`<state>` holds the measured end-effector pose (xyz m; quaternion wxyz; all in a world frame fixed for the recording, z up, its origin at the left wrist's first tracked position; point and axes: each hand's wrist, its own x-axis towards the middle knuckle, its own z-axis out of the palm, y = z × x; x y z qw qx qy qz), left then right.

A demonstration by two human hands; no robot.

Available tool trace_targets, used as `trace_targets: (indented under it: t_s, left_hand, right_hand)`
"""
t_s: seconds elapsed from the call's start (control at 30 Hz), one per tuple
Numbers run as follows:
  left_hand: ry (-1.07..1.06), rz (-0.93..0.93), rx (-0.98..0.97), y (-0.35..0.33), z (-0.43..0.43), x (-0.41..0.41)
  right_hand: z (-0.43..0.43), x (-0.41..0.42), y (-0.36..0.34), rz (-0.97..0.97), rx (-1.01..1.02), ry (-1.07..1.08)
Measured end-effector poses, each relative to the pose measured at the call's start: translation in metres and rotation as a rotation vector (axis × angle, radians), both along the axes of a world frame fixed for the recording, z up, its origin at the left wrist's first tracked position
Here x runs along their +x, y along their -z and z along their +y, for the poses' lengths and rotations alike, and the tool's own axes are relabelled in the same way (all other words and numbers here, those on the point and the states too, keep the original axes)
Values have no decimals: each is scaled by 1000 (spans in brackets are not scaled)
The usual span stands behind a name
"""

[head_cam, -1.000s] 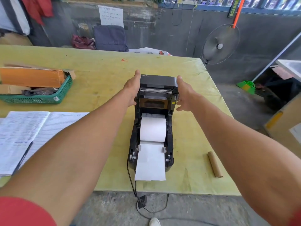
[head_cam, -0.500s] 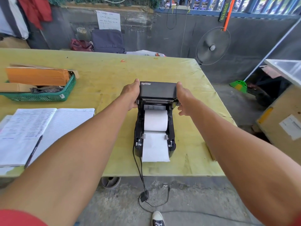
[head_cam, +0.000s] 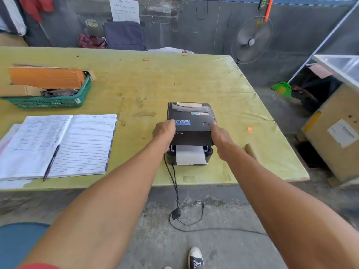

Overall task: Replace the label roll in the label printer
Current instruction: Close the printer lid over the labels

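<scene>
From my seat, near the table's (head_cam: 155, 84) front edge, label paper (head_cam: 191, 157) pokes from the label printer (head_cam: 172, 157), whose nearly flat lid (head_cam: 192, 121) my left hand (head_cam: 164, 133) and right hand (head_cam: 221, 140) grip, fingers curled round its sides, a cardboard core (head_cam: 250, 150) just right.

notebook (head_cam: 58, 144) left of printer (head_cam: 191, 117) | cardboard tube (head_cam: 250, 150) right | basket (head_cam: 48, 101) behind notebook
</scene>
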<state>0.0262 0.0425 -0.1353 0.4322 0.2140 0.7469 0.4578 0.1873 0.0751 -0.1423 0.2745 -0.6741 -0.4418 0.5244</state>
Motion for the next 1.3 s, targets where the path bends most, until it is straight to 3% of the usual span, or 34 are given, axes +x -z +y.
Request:
trace_targets:
  t_s: [0.23, 0.6, 0.77, 1.3]
  left_hand:
    - [-52, 54, -88, 27, -1, -3]
    - [-123, 71, -75, 30, -4, -5]
    - [-125, 173, -58, 40, -16, -1]
    - [-147, 160, -41, 40, -21, 4]
  right_hand:
    - [-6, 6, 23, -37, -12, -21]
    - [-3, 13, 32, -103, 14, -31]
    - [-6, 17, 49, -152, 57, -46]
    - [-9, 20, 51, -211, 69, -88]
